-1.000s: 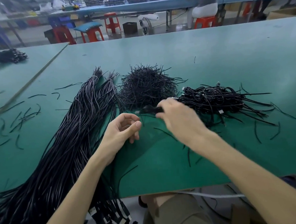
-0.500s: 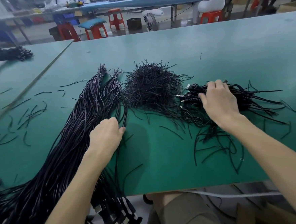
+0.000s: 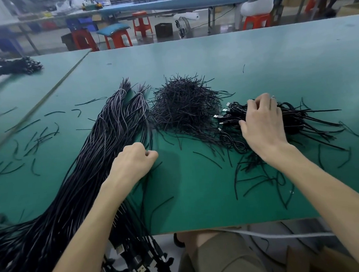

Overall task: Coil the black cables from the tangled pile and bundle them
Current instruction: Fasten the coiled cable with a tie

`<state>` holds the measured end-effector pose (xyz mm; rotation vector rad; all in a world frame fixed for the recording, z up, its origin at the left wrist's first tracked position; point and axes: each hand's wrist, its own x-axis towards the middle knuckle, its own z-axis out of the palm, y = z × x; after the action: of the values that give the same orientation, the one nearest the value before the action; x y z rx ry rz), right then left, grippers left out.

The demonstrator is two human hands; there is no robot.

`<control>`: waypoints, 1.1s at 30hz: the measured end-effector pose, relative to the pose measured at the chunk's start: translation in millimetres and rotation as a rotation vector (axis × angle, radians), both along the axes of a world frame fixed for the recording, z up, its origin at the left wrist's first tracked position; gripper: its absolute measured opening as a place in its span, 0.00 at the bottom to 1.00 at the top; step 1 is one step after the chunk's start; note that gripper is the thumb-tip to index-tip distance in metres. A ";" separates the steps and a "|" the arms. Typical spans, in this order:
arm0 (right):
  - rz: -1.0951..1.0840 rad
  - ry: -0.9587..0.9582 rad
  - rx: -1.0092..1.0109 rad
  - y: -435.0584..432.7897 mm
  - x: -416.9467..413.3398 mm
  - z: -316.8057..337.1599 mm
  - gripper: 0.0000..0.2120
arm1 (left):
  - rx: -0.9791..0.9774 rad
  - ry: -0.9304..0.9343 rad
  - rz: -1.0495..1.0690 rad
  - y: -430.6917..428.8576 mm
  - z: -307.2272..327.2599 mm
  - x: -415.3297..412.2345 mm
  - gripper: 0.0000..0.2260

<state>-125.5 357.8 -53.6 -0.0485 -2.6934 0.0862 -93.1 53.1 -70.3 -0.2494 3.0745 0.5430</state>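
A thick sheaf of long black cables (image 3: 95,163) runs from the table's middle down over the near left edge, where its USB plugs (image 3: 141,268) hang. My left hand (image 3: 133,162) sits at the sheaf's right side, fingers curled, thumb and fingertips pinching one cable strand. To the right lies a heap of coiled, tied cables (image 3: 301,123) with plugs sticking out on its left. My right hand (image 3: 260,126) lies on this heap, its bent fingers dug into the coils and its thumb spread out.
A mound of short black wire ties (image 3: 183,108) lies between sheaf and heap. Loose ties (image 3: 36,137) are scattered over the green table (image 3: 200,198). Another cable bundle (image 3: 18,65) lies on the left table. Red stools and a seated person are beyond.
My right hand carried a coiled cable from the table's middle to the right heap and now digs its fingers in. My left hand moved to the sheaf and curled onto a strand.
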 end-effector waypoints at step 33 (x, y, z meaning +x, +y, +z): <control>0.467 -0.099 -1.028 -32.7 56.9 -20.2 0.13 | 1.914 -0.274 -0.656 -12.4 79.9 34.3 0.08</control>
<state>-68.6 325.1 -73.8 0.2658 -2.3918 1.5993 -58.8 40.6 9.6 0.5822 1.0910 2.3843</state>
